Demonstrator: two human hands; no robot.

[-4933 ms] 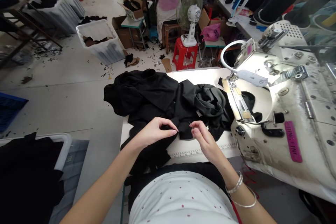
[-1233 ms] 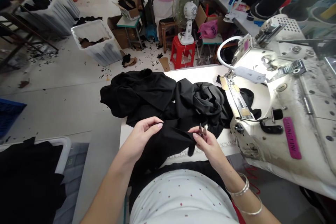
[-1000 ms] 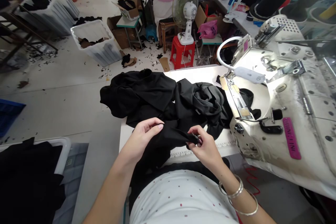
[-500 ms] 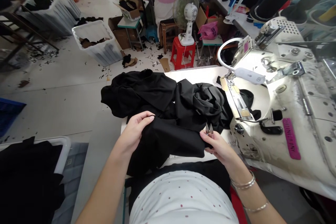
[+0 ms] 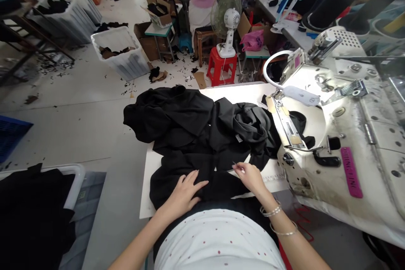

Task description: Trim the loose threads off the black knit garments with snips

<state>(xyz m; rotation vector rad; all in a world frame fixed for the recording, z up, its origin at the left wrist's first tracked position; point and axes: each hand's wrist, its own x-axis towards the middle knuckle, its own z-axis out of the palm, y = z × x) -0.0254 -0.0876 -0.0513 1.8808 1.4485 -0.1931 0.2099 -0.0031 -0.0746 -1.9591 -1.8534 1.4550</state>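
White crate (image 5: 130,66) holds dark scraps (image 5: 109,52); left hand (image 5: 186,190) rests on black garment (image 5: 177,168).

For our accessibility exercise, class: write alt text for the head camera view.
A person's left hand lies flat on black fabric on a white table, while the right hand pinches small snips beside a sewing machine.

Head camera, looking forward-down, close over worktable (image 5: 221,90)
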